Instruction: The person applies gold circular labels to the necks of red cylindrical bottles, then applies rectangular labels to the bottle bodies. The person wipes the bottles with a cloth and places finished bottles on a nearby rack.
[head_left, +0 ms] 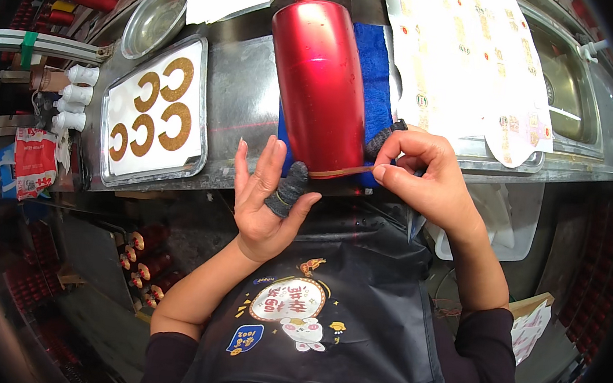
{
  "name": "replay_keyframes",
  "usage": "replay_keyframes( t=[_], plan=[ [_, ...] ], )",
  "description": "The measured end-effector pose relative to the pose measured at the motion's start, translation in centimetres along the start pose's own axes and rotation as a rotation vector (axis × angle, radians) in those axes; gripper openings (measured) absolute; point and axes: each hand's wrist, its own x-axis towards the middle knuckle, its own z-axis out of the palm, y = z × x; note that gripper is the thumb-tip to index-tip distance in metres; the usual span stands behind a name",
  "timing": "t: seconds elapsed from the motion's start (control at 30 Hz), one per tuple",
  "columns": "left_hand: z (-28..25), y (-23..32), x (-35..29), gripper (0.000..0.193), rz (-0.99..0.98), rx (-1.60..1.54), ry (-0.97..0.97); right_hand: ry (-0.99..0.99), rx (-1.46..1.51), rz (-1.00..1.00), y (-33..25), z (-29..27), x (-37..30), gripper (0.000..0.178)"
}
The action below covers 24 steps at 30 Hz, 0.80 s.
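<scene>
A large glossy red bottle (318, 82) lies on a blue towel (376, 69) with its neck pointing away and its base toward me. Along the rim of the base runs a thin gold-brown strip (334, 173). Its loose right end is pinched between thumb and forefinger of my right hand (426, 172). My left hand (263, 200) is open with fingers stretched. One of its fingers wears a dark grey finger cover (288, 190) and rests by the left side of the base. Another dark finger cover (387, 138) is on a right-hand finger.
To the left, a metal tray (198, 153) holds several gold C-shaped pieces on white backing. Behind it stands a metal bowl (155, 18). Printed sheets (473, 67) lie at right, beside a metal sink (563, 91). Below the table edge is a white plastic bin (521, 223).
</scene>
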Motion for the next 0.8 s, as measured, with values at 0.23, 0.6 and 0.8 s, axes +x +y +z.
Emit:
replay_keyframes(
  t=[0.23, 0.6, 0.8],
  plan=[
    [-0.6, 1.7, 2.6, 0.03, 0.141, 0.186, 0.011, -0.024, 0.047, 0.011, 0.5, 0.2, 0.3, 0.009],
    [1.2, 0.8, 3.5, 0.067, -0.038, -0.072, 0.113, -0.005, -0.028, -0.022, 0.3, 0.9, 0.4, 0.008],
    [-0.4, -0.1, 0.5, 0.058, -0.053, -0.058, 0.045, -0.008, 0.033, -0.017, 0.2, 1.2, 0.5, 0.009]
  ],
)
